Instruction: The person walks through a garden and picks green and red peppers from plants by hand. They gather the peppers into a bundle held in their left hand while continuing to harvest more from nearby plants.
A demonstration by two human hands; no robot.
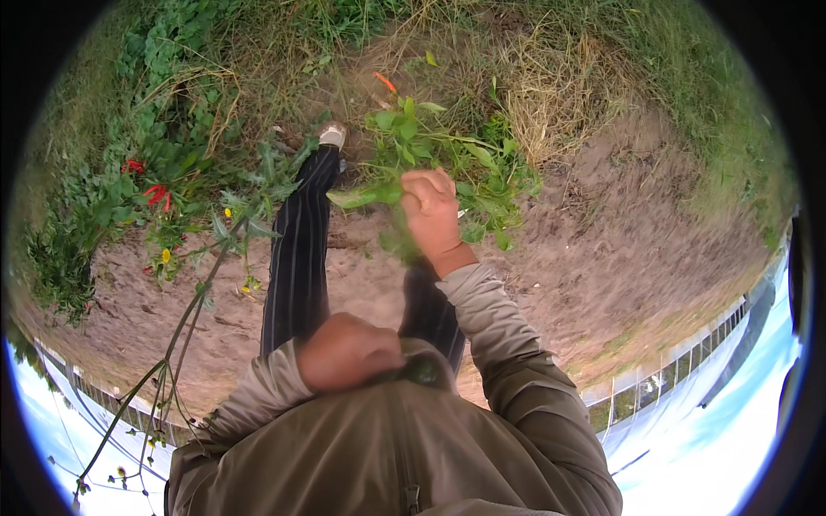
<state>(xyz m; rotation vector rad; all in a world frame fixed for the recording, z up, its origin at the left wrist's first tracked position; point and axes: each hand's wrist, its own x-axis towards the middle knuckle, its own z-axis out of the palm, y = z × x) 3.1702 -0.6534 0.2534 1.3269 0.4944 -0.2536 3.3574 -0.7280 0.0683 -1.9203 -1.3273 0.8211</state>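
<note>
My right hand (429,203) is closed on a leafy green plant (406,129), whose leaves and stems spread out above and beside the fist. A long pale green leaf or pod (364,195) points left from the fingers. Low at my waist, my left hand (352,351) is blurred; its fingers curl over something dark green (419,369), probably a green pepper, against the jacket's hem. An orange-red pod (385,81), apparently a chilli pepper, shows beyond the plant.
Red pepper-like pods (157,193) hang among green plants at the left. A tall thistle-like weed (226,245) with yellow flowers rises close by on that side. Sandy soil (619,213) lies around my legs. Dry grass (548,84) borders it, and white covered structures (684,374) stand behind.
</note>
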